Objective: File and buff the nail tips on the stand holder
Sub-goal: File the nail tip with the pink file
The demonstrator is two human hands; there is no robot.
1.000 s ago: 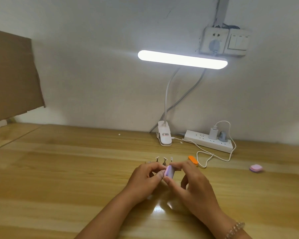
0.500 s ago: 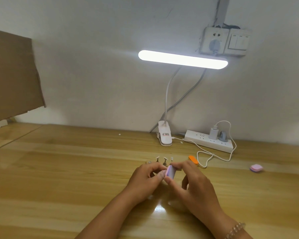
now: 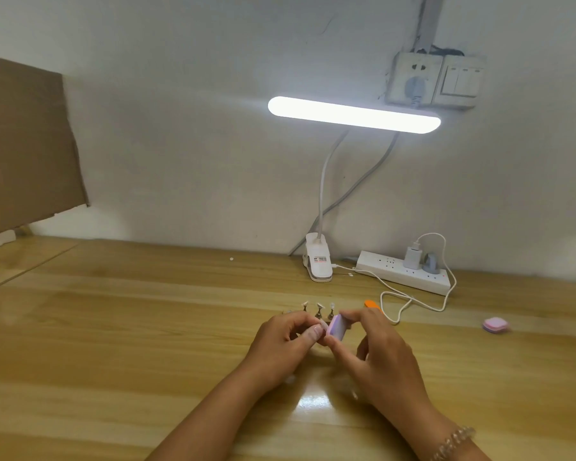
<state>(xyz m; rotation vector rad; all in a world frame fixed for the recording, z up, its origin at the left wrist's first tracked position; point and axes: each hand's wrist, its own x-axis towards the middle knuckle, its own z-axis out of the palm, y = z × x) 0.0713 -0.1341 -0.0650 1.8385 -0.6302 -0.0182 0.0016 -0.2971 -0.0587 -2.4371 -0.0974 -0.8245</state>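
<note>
Head view: both hands meet low in the middle of the desk point(image 3: 113, 327). The left hand point(image 3: 281, 344) is curled, with thumb and forefinger pinching something small that looks like one nail tip point(image 3: 320, 326) on its stand; it is mostly hidden, so that is likely but not sure. The right hand point(image 3: 376, 354) pinches a lilac buffer block point(image 3: 337, 326) between thumb and fingers. The block's flat face is set against the left fingertips.

Three more nail tips on stands point(image 3: 319, 309) sit upright just beyond the left hand's knuckles. An orange file point(image 3: 371, 304) pokes out just behind the right hand. A pink block point(image 3: 495, 325) lies well off to the right of the right hand.

Step, as judged: buffing the one held tip. The three standing tips appear to be still waiting. The next move calls for short light strokes with a firm left pinch so the tip does not slip, then a swap to a standing tip.

Writing: the lamp clip point(image 3: 318, 262), beyond the hands, has a small red and dark label that is too small to read. The power strip point(image 3: 403, 272) shows no readable brand.
</note>
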